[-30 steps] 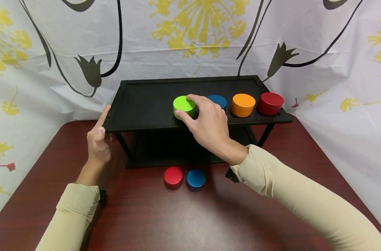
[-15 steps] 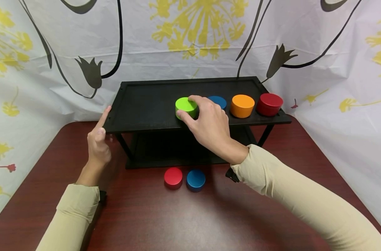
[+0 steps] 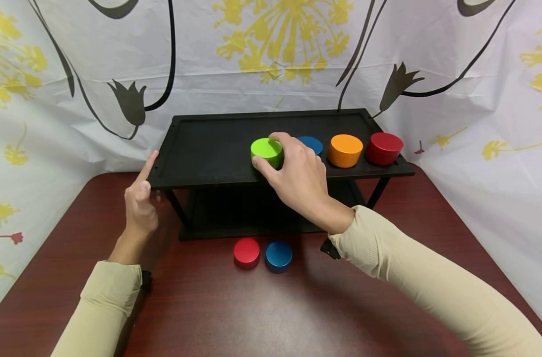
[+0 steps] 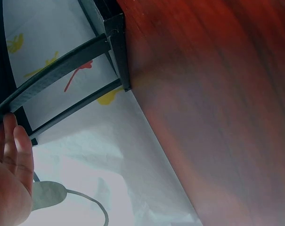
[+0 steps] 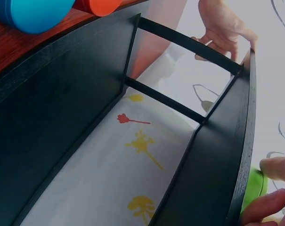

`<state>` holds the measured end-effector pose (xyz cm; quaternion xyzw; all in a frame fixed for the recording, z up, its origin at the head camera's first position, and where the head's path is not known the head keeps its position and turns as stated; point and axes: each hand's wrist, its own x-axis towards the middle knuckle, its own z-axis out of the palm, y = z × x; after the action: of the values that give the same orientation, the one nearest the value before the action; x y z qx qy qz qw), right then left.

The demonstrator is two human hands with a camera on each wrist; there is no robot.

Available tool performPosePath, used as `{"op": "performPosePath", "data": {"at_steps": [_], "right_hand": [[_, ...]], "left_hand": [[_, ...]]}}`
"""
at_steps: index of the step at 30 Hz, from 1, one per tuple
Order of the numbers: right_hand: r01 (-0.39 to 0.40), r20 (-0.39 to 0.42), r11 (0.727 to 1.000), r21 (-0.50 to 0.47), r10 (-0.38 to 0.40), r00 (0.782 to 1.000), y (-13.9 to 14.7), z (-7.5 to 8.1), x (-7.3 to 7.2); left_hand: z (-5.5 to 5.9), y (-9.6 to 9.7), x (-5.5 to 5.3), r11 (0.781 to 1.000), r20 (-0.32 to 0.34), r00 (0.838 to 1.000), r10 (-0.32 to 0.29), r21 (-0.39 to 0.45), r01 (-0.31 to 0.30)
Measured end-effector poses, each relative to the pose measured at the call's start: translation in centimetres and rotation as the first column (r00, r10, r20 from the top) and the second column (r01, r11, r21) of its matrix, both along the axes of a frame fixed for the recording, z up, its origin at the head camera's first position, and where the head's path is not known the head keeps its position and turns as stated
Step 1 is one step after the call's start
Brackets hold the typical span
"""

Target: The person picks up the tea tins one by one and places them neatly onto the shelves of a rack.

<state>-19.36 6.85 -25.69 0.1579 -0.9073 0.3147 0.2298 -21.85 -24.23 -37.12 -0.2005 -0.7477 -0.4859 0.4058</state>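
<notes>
Shelf (image 3: 208, 151), black and two-tiered, sits centre on my head feed, on the reddish-brown table (image 3: 271, 317). Lime green cylinder (image 3: 266, 152) is at its top board, front side, roughly mid-length. I've got the right hand (image 3: 299, 176) pinching it: thumb on the near side, a finger over the far side. My right wrist feed agrees, green between finger and thumb just past the board edge, though the frame cuts off most of that hand. I can't tell whether the base bears on the board.

To the right of it, same board, a row: blue cylinder (image 3: 313, 145), partly hidden behind the right hand; orange cylinder (image 3: 345, 150); dark red cylinder (image 3: 384, 148) at the right end. All three upright.

Left hand (image 3: 140, 206) is at the shelf's left end, index finger straight and touching the board's edge, no cylinder in it. Left wrist feed shows its fingers straight, tips up against the black frame.

On the table, in front of the lower tier: bright red cylinder (image 3: 246, 253) and a second blue cylinder (image 3: 278, 257), side by side with a narrow gap. Both sleeves, left (image 3: 103, 292) and right (image 3: 431, 277), are beige. White cloth (image 3: 92, 49) with yellow and grey plant prints hangs behind and at both sides.
</notes>
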Motion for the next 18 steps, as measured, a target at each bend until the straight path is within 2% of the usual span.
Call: {"op": "performPosePath", "data": {"at_steps": [9, 18], "right_hand": [[-0.034, -0.057, 0.999, -0.037, 0.032, 0.998, 0.4, -0.3, 0.6], [-0.117, -0.184, 0.992, -0.056, 0.105, 0.977, 0.6, -1.2, 2.9]], "left_hand": [[-0.2, 0.0, -0.1, 1.0, -0.003, 1.0, -0.005, 0.009, 0.005], [0.0, 0.1, -0.1, 1.0, -0.002, 1.0, -0.014, 0.006, 0.014]]}}
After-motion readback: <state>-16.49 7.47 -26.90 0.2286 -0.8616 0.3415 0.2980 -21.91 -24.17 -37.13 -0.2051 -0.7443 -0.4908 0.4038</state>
